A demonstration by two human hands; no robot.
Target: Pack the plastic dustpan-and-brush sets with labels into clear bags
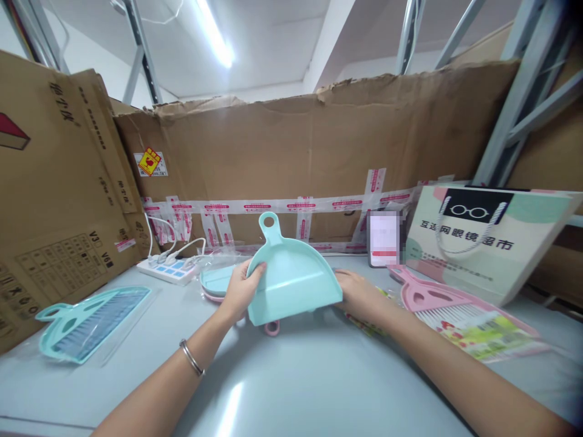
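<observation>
A teal plastic dustpan point(291, 276) is held up over the middle of the table, handle loop pointing away from me. My left hand point(240, 291) grips its left edge, thumb on the face and fingers behind. My right hand point(357, 294) holds the right edge, fingers curled under it. Part of a pink piece point(272, 328) shows just beneath the dustpan. Behind my left hand lie stacked teal and pink pans point(217, 283).
A teal hand brush point(86, 321) in clear wrap lies at the left. A pink brush point(455, 312) in a printed bag lies at the right, near a paper gift bag point(489, 240) and a phone point(383, 238). A white power strip point(167, 269) sits by the cardboard wall point(319, 145).
</observation>
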